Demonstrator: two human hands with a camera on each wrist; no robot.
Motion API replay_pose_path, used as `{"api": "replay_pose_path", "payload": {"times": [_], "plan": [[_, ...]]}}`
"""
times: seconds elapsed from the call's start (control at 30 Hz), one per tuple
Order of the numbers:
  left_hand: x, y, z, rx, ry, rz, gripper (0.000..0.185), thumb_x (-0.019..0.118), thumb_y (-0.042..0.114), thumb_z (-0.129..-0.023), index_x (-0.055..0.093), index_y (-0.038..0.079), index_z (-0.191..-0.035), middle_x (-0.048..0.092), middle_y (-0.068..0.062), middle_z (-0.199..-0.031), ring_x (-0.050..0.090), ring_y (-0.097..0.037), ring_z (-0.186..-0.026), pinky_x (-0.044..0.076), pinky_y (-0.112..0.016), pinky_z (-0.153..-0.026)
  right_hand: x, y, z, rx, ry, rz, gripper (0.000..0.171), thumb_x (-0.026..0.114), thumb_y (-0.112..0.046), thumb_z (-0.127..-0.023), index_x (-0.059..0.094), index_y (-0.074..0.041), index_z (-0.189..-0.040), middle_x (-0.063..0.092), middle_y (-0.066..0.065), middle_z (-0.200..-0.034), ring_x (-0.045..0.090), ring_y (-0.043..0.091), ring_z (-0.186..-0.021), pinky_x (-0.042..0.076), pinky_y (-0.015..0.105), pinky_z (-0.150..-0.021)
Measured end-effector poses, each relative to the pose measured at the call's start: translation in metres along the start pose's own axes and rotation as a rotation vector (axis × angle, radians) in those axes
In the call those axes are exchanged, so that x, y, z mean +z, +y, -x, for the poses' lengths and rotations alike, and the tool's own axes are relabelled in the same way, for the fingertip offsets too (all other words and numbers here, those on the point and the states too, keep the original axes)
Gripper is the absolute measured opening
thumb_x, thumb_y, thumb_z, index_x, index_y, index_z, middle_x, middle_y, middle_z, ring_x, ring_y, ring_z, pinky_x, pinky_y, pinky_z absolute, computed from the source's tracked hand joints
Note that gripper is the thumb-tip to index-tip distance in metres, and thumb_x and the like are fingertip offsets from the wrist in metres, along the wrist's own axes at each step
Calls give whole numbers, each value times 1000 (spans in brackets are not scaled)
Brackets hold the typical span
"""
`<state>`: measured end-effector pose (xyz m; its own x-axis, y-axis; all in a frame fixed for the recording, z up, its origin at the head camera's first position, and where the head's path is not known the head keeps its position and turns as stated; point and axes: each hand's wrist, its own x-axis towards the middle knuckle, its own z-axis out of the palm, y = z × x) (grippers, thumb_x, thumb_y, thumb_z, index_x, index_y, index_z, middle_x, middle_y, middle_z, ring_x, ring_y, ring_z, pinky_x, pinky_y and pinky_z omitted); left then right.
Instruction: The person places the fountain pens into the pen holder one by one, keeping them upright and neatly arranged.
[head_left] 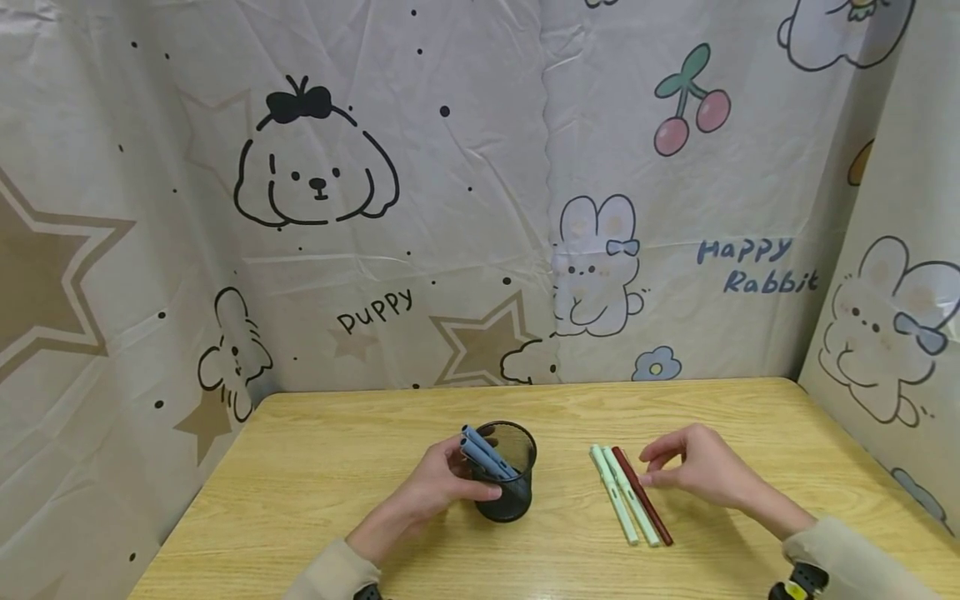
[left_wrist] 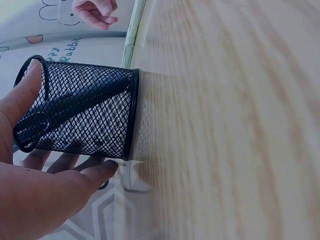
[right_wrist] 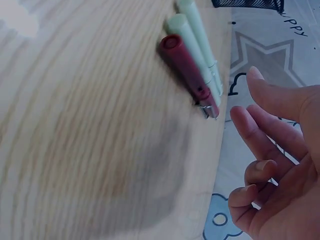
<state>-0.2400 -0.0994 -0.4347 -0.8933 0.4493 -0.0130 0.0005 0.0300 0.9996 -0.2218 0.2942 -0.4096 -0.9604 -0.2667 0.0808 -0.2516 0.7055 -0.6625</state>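
Observation:
My left hand [head_left: 435, 487] grips a black mesh pen holder [head_left: 513, 504] that stands upright on the table, thumb at the near side of the rim and fingers round the far side. Two blue pens [head_left: 487, 454] lean inside the holder, their ends poking out over its left rim. To the right, two mint-green pens [head_left: 617, 496] and one dark red pen [head_left: 643, 497] lie side by side. Just right of the red pen hovers my right hand [head_left: 705, 468], its thumb and fingers apart with nothing between them, as the right wrist view [right_wrist: 280, 145] also shows.
The wooden table [head_left: 360, 433] runs back to a patterned cloth [head_left: 465, 208] that hangs behind it and along both sides. A dark band with a device [head_left: 798, 582] sits at the right wrist.

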Motion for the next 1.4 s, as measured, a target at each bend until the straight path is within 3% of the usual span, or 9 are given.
{"api": "replay_pose_path", "payload": {"times": [0.33, 0.83, 1.13, 1.4], "plan": [[-2, 1, 2, 7, -11, 9, 77, 88, -2, -83, 53, -1, -152, 59, -20, -145, 63, -29, -125, 49, -40, -107, 4, 16, 0, -3, -92, 0, 29, 94, -23, -80, 82, -4, -99, 72, -7, -78, 63, 15, -80, 48, 27, -68], [-2, 0, 1, 2, -17, 25, 82, 87, -3, -84, 48, 0, -156, 53, -23, -152, 61, -32, -129, 49, -40, -107, 9, 27, 2, -84, -114, 18, 23, 95, -25, -78, 84, -10, -91, 70, -11, -73, 59, 5, -73, 48, 25, -65], [-2, -1, 0, -6, -15, 26, 69, 88, -2, -83, 58, 0, -146, 69, -12, -125, 66, -29, -120, 51, -39, -104, 3, 27, 3, -86, -137, 28, 15, 93, -20, -81, 84, -11, -91, 72, -11, -75, 60, 5, -74, 49, 26, -67], [-2, 0, 0, -10, -13, 26, 75, 87, -3, -83, 53, -1, -150, 68, -11, -127, 65, -28, -120, 52, -39, -103, 6, 28, 2, -77, -130, 42, 19, 93, -23, -81, 84, -10, -92, 71, -12, -75, 61, 4, -75, 51, 27, -69]]}}
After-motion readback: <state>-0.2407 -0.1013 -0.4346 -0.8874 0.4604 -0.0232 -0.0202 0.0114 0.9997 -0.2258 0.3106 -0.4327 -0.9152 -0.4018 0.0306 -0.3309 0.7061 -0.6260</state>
